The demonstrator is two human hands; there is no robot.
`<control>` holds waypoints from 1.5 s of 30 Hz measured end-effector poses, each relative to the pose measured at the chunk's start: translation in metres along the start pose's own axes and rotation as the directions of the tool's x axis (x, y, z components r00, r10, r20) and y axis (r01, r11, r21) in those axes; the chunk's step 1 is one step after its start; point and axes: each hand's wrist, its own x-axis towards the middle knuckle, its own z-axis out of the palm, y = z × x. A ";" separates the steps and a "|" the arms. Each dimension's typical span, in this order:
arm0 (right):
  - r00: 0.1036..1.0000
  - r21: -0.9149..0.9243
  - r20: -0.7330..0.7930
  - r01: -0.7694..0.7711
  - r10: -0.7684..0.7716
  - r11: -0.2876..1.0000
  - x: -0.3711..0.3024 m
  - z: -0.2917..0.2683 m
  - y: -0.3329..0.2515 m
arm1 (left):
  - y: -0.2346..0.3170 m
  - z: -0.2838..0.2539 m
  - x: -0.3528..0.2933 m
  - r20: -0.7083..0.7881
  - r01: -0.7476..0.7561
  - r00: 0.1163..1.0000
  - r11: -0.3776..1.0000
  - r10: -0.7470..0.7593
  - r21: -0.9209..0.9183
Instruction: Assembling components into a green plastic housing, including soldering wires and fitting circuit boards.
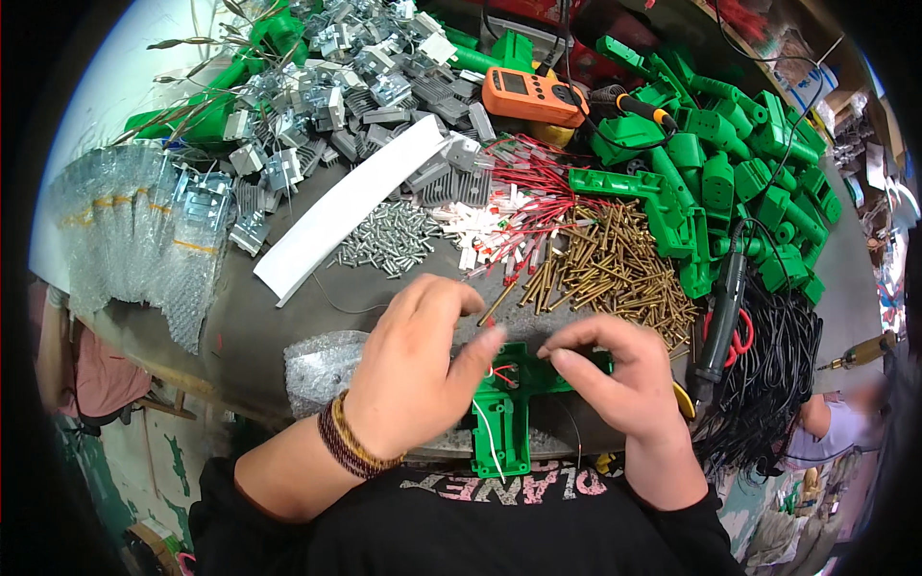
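Note:
A green plastic housing half (pixel 501 437), roughly T-shaped, lies hollow side up at the table's near edge, with short red wires (pixel 501 372) and a white wire (pixel 490 437) in it. Over its left side hovers my left hand (pixel 408 370), thumb and fingers apart, a beaded bracelet at the wrist. My right hand (pixel 619 370) is above the housing's right arm. Its thumb and forefinger tips come together in a pinch, and whatever may be between them is too small to make out. A thin dark wire (pixel 573 422) hangs below that hand.
Beyond my hands lie piles of silver screws (pixel 389 238), brass-coloured screws (pixel 610 269), red-wired white parts (pixel 490 226) and grey heat sinks (pixel 384 106). Green housings (pixel 720 154) heap at right, near an electric screwdriver (pixel 725 317) and black cables (pixel 768 374). Bubble wrap (pixel 322 370) sits beside my left wrist.

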 end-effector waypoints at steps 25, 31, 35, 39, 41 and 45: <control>0.888 -0.303 0.011 0.441 -0.460 0.845 -0.027 0.007 -0.017 | 0.004 -0.015 -0.006 0.467 -0.421 0.769 0.895 0.437 -0.145; 0.893 -0.320 0.021 0.431 -0.449 0.844 -0.026 0.009 -0.013 | 0.004 -0.014 -0.003 0.470 -0.434 0.762 0.890 0.446 -0.141; 0.870 -0.371 0.072 0.478 -0.488 0.796 -0.025 0.006 -0.013 | 0.005 -0.014 -0.002 0.493 -0.434 0.753 0.892 0.437 -0.127; 0.867 -0.390 0.085 0.483 -0.491 0.784 -0.024 0.006 -0.015 | 0.003 -0.014 0.000 0.506 -0.445 0.742 0.887 0.440 -0.120; 0.870 -0.381 0.093 0.480 -0.484 0.790 -0.023 0.006 -0.014 | 0.002 -0.012 0.000 0.491 -0.464 0.746 0.880 0.450 -0.103; 0.873 -0.370 0.103 0.478 -0.476 0.796 -0.023 0.006 -0.011 | 0.000 -0.008 -0.001 0.458 -0.483 0.757 0.871 0.466 -0.088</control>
